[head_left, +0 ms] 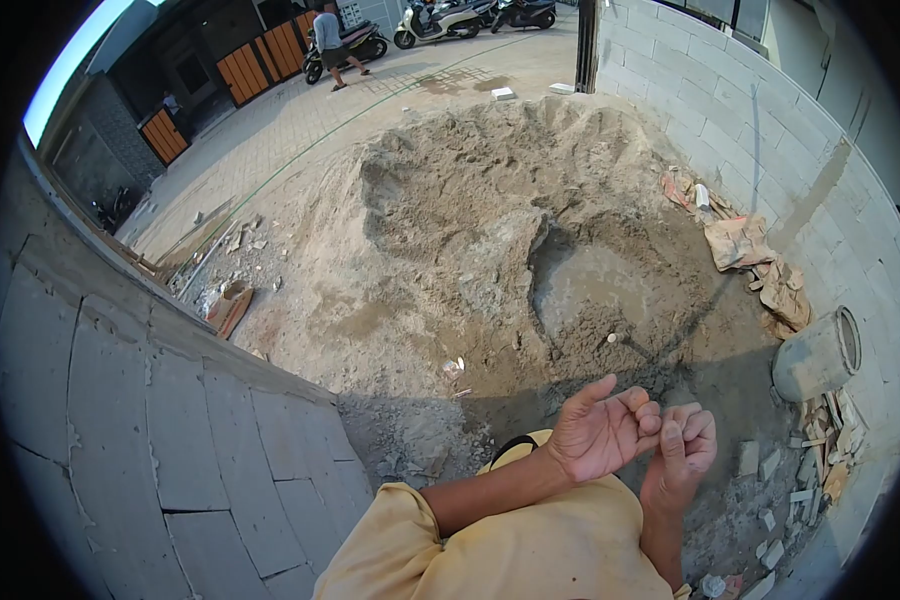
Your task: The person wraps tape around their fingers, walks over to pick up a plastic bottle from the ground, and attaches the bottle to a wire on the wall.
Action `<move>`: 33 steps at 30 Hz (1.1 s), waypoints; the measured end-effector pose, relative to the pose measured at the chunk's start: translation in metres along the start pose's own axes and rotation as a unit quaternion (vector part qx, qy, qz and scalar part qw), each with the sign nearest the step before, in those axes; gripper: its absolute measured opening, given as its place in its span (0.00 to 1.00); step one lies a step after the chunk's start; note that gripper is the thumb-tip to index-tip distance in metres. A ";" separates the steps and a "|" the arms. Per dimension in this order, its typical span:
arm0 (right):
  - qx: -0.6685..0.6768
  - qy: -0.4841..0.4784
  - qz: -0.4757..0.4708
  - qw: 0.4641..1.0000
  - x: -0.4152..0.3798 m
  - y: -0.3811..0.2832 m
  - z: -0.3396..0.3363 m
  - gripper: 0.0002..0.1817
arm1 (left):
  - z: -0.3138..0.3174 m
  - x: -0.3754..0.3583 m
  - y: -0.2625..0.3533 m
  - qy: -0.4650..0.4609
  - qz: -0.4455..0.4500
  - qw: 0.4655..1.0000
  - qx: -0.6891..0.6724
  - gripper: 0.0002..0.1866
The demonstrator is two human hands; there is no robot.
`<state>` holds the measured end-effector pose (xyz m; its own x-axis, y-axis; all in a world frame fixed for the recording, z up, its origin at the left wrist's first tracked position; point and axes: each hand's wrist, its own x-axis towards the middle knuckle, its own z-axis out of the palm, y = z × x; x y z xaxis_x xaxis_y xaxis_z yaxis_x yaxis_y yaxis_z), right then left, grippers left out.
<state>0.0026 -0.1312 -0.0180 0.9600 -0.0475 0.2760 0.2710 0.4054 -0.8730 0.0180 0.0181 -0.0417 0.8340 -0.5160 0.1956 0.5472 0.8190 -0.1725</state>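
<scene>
My left hand [606,432] is raised in front of the yellow shirt [540,540], palm up, its thumb apart and its other fingers curled. Its fingertips meet those of my right hand [685,450], which is closed in a pinch with the thumb against the fingers. Anything between the fingertips is too small to make out. Beyond the hands lies a heap of sand [450,190] with a wet grey hollow [595,285] in it.
A grey bucket [810,362] leans by the block wall [710,90] at the right, near torn paper bags [738,242] and rubble. Another block wall [200,440] stands at the left. A person [328,45] walks past parked motorcycles [440,22] beyond the heap.
</scene>
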 end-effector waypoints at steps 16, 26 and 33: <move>-0.034 -0.002 -0.020 0.999 0.001 0.008 -0.006 0.17 | -0.006 0.000 -0.002 -0.009 0.013 1.000 -0.016 0.25; -0.035 0.012 -0.031 0.999 -0.001 0.011 -0.001 0.16 | -0.005 -0.002 -0.002 -0.010 0.022 1.000 -0.014 0.24; -0.044 0.004 -0.040 0.998 -0.003 0.015 -0.006 0.15 | -0.010 -0.003 -0.002 -0.010 0.018 1.000 -0.012 0.24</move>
<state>0.0045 -0.1307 -0.0346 0.9358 -0.0842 0.3423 0.3508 0.3182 -0.8807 0.0147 0.0153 -0.0513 0.8513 -0.4817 0.2081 0.5193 0.8304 -0.2022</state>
